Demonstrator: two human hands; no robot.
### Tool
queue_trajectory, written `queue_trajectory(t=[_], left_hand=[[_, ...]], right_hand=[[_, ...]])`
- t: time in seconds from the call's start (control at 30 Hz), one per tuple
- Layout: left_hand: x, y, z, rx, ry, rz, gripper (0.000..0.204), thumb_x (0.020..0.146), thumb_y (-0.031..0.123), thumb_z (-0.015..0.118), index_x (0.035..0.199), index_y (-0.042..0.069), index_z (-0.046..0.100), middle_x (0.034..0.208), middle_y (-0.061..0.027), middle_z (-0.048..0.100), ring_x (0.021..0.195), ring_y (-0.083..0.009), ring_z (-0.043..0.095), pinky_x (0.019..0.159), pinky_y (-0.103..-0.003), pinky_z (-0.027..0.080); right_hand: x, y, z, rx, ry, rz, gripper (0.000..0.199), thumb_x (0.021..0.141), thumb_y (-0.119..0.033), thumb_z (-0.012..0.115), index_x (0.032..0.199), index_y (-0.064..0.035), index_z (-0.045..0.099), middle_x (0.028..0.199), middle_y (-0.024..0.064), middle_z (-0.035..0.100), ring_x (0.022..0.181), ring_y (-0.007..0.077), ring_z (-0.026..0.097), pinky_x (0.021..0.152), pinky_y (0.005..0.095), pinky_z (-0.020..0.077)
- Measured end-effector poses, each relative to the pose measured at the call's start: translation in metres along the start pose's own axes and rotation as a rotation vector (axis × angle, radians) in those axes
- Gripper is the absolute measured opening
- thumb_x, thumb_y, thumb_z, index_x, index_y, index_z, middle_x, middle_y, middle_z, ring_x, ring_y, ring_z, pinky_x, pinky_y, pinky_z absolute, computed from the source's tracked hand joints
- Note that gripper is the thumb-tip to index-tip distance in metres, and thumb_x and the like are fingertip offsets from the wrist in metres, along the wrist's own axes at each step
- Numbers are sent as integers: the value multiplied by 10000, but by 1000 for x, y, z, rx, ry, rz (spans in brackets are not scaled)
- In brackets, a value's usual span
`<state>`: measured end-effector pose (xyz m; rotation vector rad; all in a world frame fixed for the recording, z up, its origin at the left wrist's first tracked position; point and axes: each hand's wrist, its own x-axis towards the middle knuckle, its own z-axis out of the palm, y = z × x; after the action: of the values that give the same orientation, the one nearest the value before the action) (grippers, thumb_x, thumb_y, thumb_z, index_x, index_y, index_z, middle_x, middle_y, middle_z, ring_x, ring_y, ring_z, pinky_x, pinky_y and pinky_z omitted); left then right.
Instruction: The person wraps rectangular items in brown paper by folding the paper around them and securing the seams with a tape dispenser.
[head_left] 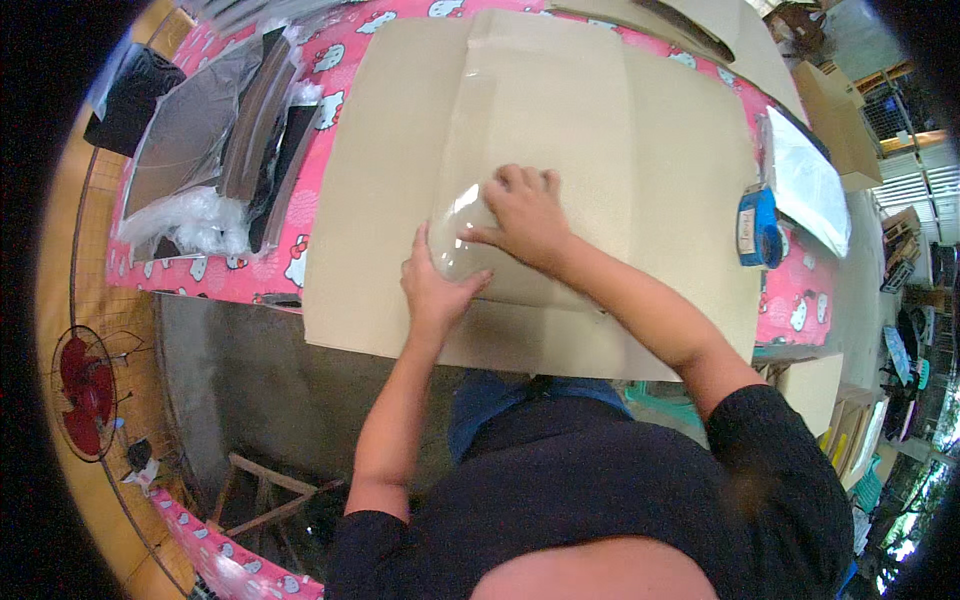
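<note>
My left hand (440, 290) and my right hand (530, 220) meet over a large tan cardboard sheet (390, 180). Between them is a shiny, clear plastic piece (462, 225), curved and see-through, its exact kind unclear. The left fingers and thumb hold it around its near left side. On its far right side, my right fingers are curled, with the thumb reaching across it. A glossy strip (490, 42) lies on the sheet's far part. Creases run from far to near across the cardboard, which overhangs the table's front edge.
Under the sheet is a table with a pink patterned cover (305, 200). Dark plastic-wrapped panels (200, 150) lie at left, a blue tape dispenser (758, 230) and a white package (808, 185) at right. A red fan (85, 395) stands at lower left.
</note>
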<state>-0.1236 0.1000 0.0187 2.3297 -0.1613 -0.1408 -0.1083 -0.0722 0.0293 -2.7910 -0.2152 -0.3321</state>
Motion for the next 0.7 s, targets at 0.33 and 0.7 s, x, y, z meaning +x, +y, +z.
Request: queue_trajectory(t=[0.33, 0.7], left_hand=[[-2, -16, 3, -31, 30, -99, 1010, 502, 267, 835, 1341, 64, 311, 1169, -240, 500, 1082, -372, 495, 944, -435, 388], [-2, -31, 13, -167, 152, -134, 1052, 457, 293, 845, 1332, 42, 318, 1261, -197, 475, 1160, -327, 460, 1002, -408, 327]], right_hand=[[-179, 209, -115, -526, 263, 706, 920, 567, -319, 826, 1253, 46, 333, 1100, 241, 524, 981, 342, 533, 869, 404, 414], [-94, 142, -180, 934, 8, 635, 299, 706, -212, 718, 949, -80, 601, 888, 40, 600, 756, 125, 572, 657, 263, 455]])
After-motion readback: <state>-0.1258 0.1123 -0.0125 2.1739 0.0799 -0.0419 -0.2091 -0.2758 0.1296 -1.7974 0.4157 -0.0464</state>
